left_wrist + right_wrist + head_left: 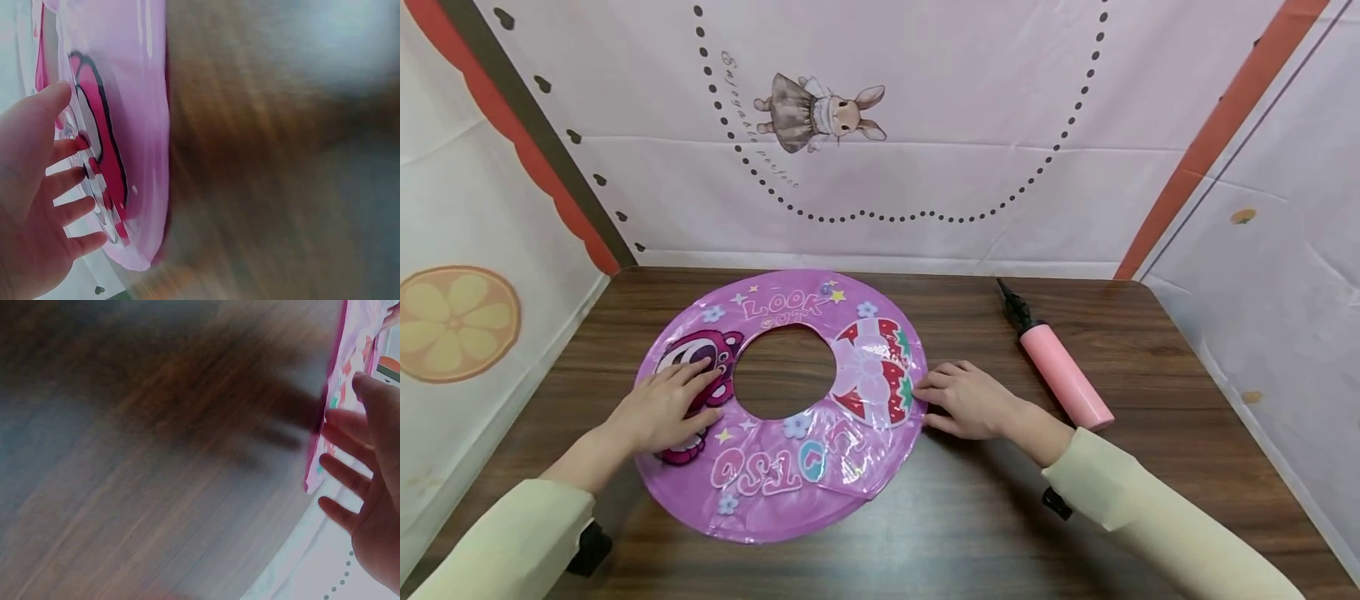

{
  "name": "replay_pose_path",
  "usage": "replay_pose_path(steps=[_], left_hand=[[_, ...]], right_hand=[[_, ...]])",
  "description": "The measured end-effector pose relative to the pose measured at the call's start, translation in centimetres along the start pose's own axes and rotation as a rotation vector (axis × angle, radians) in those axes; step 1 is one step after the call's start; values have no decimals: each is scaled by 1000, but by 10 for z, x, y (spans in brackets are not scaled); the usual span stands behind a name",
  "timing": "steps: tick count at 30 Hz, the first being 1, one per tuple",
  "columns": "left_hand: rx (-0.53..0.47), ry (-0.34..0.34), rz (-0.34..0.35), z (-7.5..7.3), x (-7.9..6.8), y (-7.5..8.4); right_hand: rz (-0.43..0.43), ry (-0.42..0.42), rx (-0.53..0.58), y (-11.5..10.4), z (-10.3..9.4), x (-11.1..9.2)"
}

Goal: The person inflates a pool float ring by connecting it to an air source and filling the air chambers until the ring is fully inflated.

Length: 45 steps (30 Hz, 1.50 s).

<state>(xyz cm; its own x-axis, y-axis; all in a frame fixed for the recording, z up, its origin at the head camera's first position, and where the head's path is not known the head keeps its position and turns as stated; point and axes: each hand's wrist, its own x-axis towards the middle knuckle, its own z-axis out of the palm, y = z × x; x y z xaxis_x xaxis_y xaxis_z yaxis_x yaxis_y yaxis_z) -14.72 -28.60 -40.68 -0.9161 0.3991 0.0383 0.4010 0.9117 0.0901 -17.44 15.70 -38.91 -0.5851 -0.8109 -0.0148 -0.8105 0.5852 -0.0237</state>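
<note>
A purple swim ring [752, 517] lies on the table, printed with a bear, strawberries and lettering; it looks partly inflated, with some creases. My left hand [662, 408] rests on its left side over the bear print, fingers spread and fairly straight. In the left wrist view, the fingers of that left hand [44, 194] lie against the ring's printed top [140, 156]. My right hand [966, 400] touches the ring's right edge beside the strawberries. Its fingers are extended in the right wrist view, where the hand [369, 462] meets the ring's rim [334, 381].
A pink hand pump [1066, 375] with a black nozzle lies on the right of the brown wooden table [970, 533], beyond my right forearm. Pale printed cloth [955, 100] hangs behind the table and along both sides.
</note>
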Motion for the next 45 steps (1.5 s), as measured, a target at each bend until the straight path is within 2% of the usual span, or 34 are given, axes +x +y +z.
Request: replay_pose_path(steps=[6, 12, 16, 22, 26, 33, 37, 45], left_hand=[[26, -35, 3, 0, 12, -1], [29, -76, -26, -1, 20, 0], [51, -47, -28, 0, 19, 3], [85, 32, -20, -6, 4, 17], [89, 13, -47, -11, -6, 28], [52, -15, -51, -13, -11, 34], [36, -13, -67, -12, -9, 30], [35, -4, -67, -8, 3, 17]], right_hand=[[-106, 28, 34, -7, -1, -5], [-140, 23, 95, -10, -1, -6], [-123, 22, 112, -7, -2, -4], [-55, 67, 73, 8, 0, 4], [25, 70, 31, 20, 2, 12], [137, -15, 47, 33, 5, 22], [129, -17, 43, 33, 5, 21], [38, -23, 56, 19, -3, 8]])
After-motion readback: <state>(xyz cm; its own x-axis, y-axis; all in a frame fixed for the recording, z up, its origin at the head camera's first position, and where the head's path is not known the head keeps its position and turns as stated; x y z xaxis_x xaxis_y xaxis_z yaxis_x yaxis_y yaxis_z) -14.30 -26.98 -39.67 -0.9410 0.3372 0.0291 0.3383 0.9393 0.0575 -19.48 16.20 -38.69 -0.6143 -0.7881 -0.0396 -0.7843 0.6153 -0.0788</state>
